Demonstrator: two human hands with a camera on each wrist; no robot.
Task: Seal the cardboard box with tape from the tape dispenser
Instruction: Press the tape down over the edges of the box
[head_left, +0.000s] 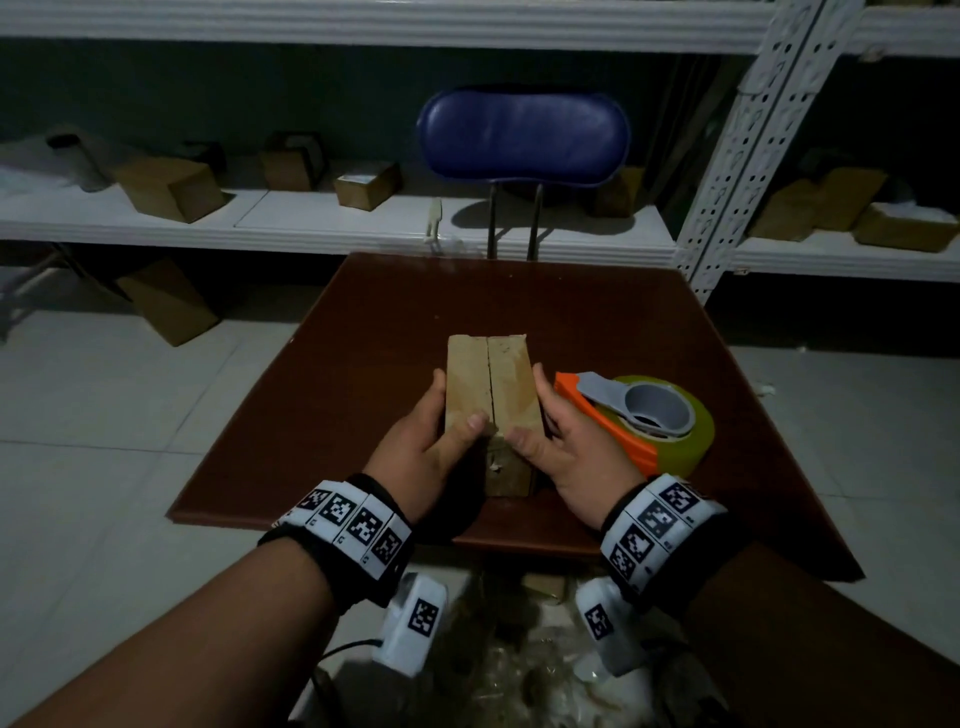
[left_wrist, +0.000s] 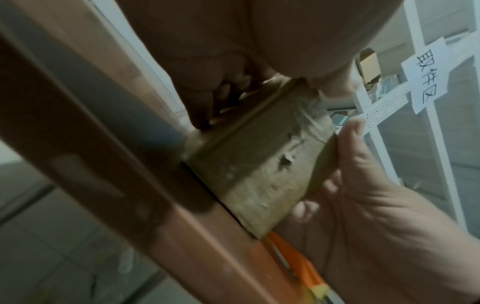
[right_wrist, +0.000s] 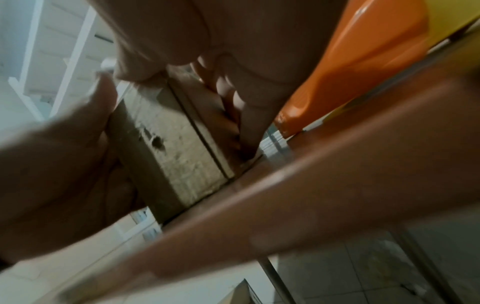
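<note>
Cardboard box (head_left: 491, 387) sits near the middle of the brown counter (head_left: 363, 364), its two top flaps folded down and meeting along a centre seam that runs near to far. No fresh strip of tape shows over that seam in the head view, so the sealing itself looks not yet begun; the near end face carries scuffs and what may be old tape residue, though blur makes that hard to tell. The left hand (head_left: 431, 441) holds the box's left side, thumb pressing the top near the seam. The right hand (head_left: 563, 447) holds the right side the same way, thumb on the top. Both appear to be squaring the flaps shut. The tape dispenser (head_left: 644, 421), orange with a yellowish roll, lies on the counter just right of the box, untouched. Still left, by my reading: picking it up, laying tape along the seam and cutting it.
</note>
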